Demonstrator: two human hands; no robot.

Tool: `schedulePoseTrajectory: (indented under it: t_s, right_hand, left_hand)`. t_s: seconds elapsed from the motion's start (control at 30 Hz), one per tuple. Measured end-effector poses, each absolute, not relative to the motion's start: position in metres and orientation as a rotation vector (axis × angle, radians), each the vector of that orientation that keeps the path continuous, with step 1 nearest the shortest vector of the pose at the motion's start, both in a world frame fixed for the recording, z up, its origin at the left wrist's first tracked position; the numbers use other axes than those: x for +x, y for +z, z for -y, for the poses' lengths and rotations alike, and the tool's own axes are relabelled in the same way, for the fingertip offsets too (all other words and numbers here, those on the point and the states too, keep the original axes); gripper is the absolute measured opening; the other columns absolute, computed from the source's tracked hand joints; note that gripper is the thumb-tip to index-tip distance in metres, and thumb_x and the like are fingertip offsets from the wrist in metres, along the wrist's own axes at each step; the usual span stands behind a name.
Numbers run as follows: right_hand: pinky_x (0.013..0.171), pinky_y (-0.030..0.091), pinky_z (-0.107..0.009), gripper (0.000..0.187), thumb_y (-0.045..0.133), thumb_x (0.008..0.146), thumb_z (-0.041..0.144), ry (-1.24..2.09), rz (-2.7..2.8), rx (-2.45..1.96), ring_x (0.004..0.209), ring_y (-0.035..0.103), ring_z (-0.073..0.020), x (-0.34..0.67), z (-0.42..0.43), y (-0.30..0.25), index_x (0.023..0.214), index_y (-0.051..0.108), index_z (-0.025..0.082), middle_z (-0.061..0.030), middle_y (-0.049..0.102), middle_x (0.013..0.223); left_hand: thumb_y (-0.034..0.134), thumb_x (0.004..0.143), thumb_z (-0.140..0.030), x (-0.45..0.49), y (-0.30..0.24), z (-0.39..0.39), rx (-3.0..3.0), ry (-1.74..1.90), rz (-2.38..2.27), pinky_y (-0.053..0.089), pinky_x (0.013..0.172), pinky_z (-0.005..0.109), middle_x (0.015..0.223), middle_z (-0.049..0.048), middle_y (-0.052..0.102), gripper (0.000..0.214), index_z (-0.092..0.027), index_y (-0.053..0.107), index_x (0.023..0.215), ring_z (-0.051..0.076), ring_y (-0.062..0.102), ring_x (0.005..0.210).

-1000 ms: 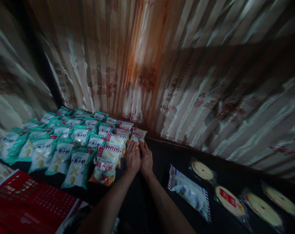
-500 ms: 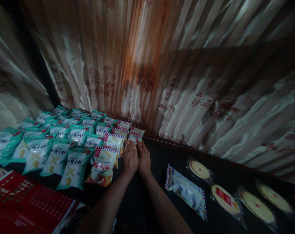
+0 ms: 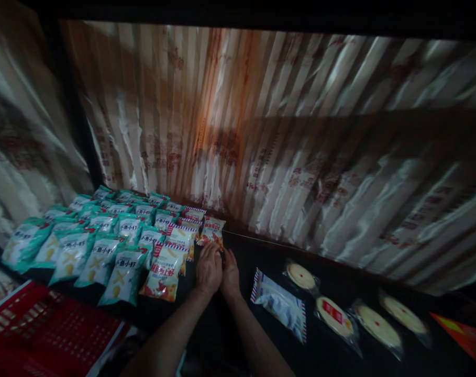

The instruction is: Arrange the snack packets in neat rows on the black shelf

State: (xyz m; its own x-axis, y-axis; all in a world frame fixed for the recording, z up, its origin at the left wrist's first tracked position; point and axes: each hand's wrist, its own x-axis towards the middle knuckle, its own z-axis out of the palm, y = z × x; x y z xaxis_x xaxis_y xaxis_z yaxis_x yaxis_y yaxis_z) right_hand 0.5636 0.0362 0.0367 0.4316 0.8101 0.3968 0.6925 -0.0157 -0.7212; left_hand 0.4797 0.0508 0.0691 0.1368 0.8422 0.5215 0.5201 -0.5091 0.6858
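My left hand (image 3: 208,269) and my right hand (image 3: 230,272) lie side by side, palms down, on the dark shelf (image 3: 253,256). Their fingers are stretched forward and hold nothing that I can see. The fingertips stop just short of a red and white snack bag (image 3: 211,231) at the right end of the back row. To the left of my left hand stand more red and white bags (image 3: 165,267), touching a block of several green snack bags (image 3: 104,251).
A white bag with a striped edge (image 3: 279,305) lies flat to the right of my hands. Beyond it, several round cakes in clear wrappers (image 3: 334,317) form a row. A red basket (image 3: 45,335) sits at the lower left. A shiny striped sheet (image 3: 261,136) backs the shelf.
Both hands have drawn back from the rightmost red and white bag, which they were touching before. The view has tilted up and shifted slightly.
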Motion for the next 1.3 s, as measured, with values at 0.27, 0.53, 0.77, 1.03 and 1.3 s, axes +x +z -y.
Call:
schedulePoseTrajectory:
  t_s: [0.27,0.53,0.77,1.03,1.3]
  right_hand:
    - [0.095,0.046,-0.041,0.038,0.043,0.076,0.019,0.194,1.35,-1.686,0.107,0.06,-0.0257,0.555,0.021,0.043,0.104,0.066,0.01,-0.0177,0.065,0.113]
    - [0.093,0.046,-0.04,0.038,0.042,0.074,0.02,0.279,1.252,-1.64,0.102,0.061,-0.0239,0.536,0.083,0.041,0.101,0.067,0.011,-0.0165,0.067,0.108]
    - [0.093,0.046,-0.038,0.039,0.042,0.074,0.021,0.298,1.251,-1.59,0.103,0.059,-0.022,0.514,0.131,0.032,0.103,0.067,0.014,-0.013,0.066,0.109]
    - [0.099,0.043,-0.038,0.044,0.039,0.083,0.019,0.276,1.441,-1.595,0.117,0.051,-0.0196,0.492,0.188,0.006,0.124,0.053,0.015,-0.0125,0.055,0.128]
    - [0.095,0.042,-0.047,0.032,0.046,0.081,0.02,-0.038,1.657,-1.704,0.121,0.044,-0.027,0.499,0.232,-0.022,0.107,0.064,0.017,-0.0144,0.051,0.129]
  left_hand:
    - [0.035,0.083,-0.013,0.469,0.081,0.006,2.051,1.105,-1.318,0.047,0.091,0.038,0.096,0.0099,0.069,0.032,-0.015,0.065,0.093,0.021,0.061,0.093]
    - [0.033,0.081,-0.012,0.45,0.08,0.068,1.96,1.033,-1.296,0.049,0.086,0.034,0.095,0.0086,0.068,0.033,-0.016,0.064,0.093,0.019,0.062,0.089]
    - [0.035,0.079,-0.012,0.43,0.063,0.117,1.83,1.111,-1.21,0.044,0.096,0.035,0.106,0.0084,0.064,0.034,-0.017,0.06,0.101,0.018,0.058,0.102]
    - [0.032,0.08,-0.009,0.398,0.031,0.163,1.993,1.052,-1.032,0.035,0.107,0.041,0.136,0.0115,0.047,0.045,-0.015,0.047,0.123,0.017,0.042,0.126]
    - [0.037,0.08,-0.013,0.38,0.001,0.195,2.109,0.706,-1.151,0.037,0.106,0.04,0.136,0.012,0.048,0.04,-0.016,0.052,0.117,0.02,0.043,0.127]
